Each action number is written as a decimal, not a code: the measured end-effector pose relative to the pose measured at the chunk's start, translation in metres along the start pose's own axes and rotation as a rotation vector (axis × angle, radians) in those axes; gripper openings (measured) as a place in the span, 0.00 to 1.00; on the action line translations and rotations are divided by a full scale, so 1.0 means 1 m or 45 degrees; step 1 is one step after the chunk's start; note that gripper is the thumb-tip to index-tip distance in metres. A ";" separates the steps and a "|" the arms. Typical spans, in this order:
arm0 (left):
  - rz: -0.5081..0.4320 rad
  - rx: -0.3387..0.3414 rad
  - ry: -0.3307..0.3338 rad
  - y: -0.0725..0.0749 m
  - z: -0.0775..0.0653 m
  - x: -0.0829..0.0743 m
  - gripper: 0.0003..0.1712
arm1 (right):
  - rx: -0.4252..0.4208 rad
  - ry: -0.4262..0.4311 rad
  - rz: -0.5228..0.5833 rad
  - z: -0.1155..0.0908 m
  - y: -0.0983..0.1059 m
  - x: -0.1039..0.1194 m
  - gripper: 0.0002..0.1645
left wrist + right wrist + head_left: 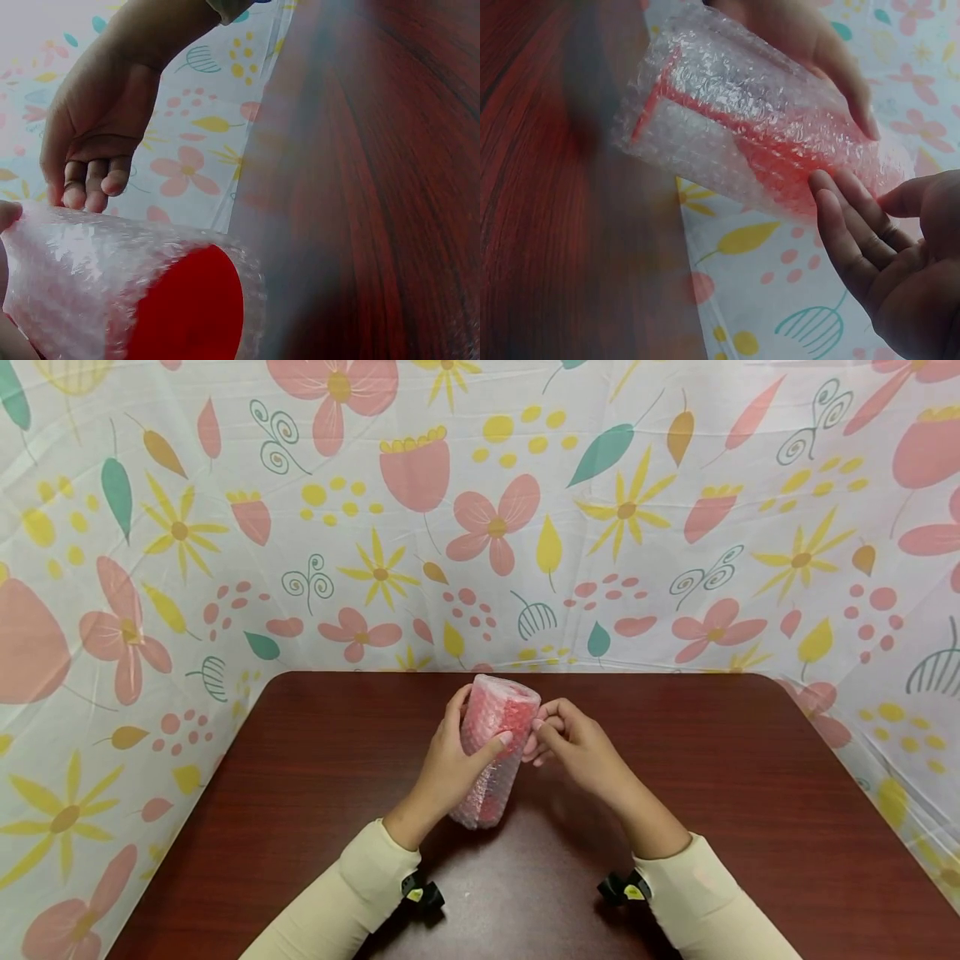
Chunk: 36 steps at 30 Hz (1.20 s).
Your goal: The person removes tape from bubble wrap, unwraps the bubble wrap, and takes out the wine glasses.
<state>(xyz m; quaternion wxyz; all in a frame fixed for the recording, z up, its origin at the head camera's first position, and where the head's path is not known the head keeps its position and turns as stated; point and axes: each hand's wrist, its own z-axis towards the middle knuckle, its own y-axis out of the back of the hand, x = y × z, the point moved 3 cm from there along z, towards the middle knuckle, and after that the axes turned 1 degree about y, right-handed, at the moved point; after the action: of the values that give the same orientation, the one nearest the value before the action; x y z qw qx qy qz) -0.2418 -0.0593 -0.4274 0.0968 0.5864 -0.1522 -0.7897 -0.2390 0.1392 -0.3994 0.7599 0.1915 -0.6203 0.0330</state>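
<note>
A red object rolled in clear bubble wrap (495, 752) forms a cylinder, tilted above the table. My left hand (453, 764) grips it from the left, thumb across its front. My right hand (581, 747) is at its upper right side, where thumb and forefinger pinch the wrap near its top. In the right wrist view, the other fingers (844, 240) of that hand are bent loosely beside the bubble wrap (727, 97). A flat round red end (191, 307) shows through the opening of the roll in the left wrist view.
The dark reddish-brown wooden table (315, 793) lies beneath both hands. Behind and beside it hangs a white cloth (420, 552) printed with flowers and leaves. Black wrist straps (423, 893) sit at both cream sleeves (345, 885).
</note>
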 end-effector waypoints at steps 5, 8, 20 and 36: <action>0.030 -0.065 0.005 0.002 -0.001 -0.003 0.53 | 0.000 0.049 -0.129 0.000 0.000 0.000 0.10; 0.034 -0.095 -0.010 0.002 -0.001 -0.005 0.53 | 0.015 0.065 -0.184 0.000 -0.001 -0.001 0.10; 0.050 -0.145 -0.043 0.002 -0.002 -0.007 0.53 | -0.048 0.012 -0.137 0.000 -0.001 -0.002 0.11; 0.014 -0.181 -0.032 0.004 -0.002 -0.005 0.52 | -0.026 -0.009 0.196 -0.002 -0.002 0.002 0.09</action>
<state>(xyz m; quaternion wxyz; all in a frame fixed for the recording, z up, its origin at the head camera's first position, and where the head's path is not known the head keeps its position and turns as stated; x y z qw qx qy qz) -0.2387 -0.0614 -0.4224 0.1407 0.5671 -0.1000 -0.8054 -0.2363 0.1374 -0.3979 0.7550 0.1354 -0.6361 0.0844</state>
